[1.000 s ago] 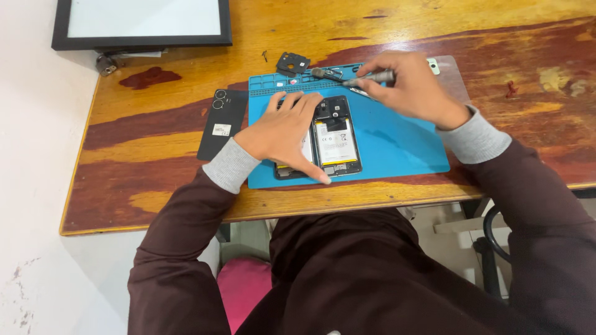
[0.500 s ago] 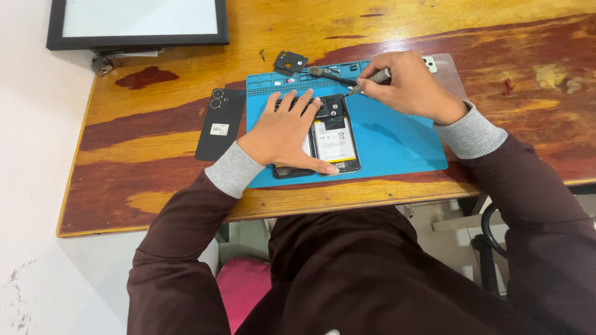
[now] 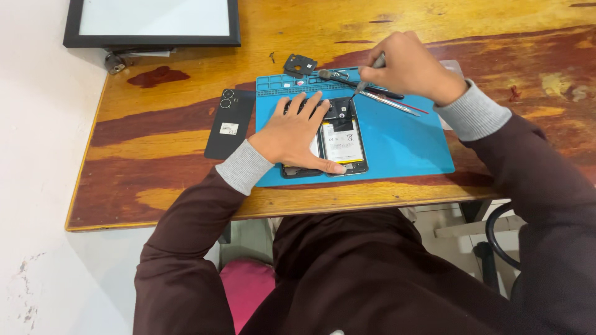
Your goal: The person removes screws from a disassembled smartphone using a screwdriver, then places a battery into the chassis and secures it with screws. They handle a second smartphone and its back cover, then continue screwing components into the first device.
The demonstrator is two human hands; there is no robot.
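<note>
Pressing flat on the opened black smartphone with exposed battery (image 3: 338,139), the left hand (image 3: 297,132) is pinning it to the blue silicone repair mat (image 3: 403,139) on the wooden surface (image 3: 155,142). The right hand (image 3: 406,67), its grip closed around a slim grey screwdriver (image 3: 366,79), is setting the tip at the phone's upper end.

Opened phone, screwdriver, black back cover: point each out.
opened phone (image 3: 343,144): head view, on its battery.
screwdriver (image 3: 367,77): head view, on its shaft.
black back cover (image 3: 230,124): head view, on its middle.
</note>
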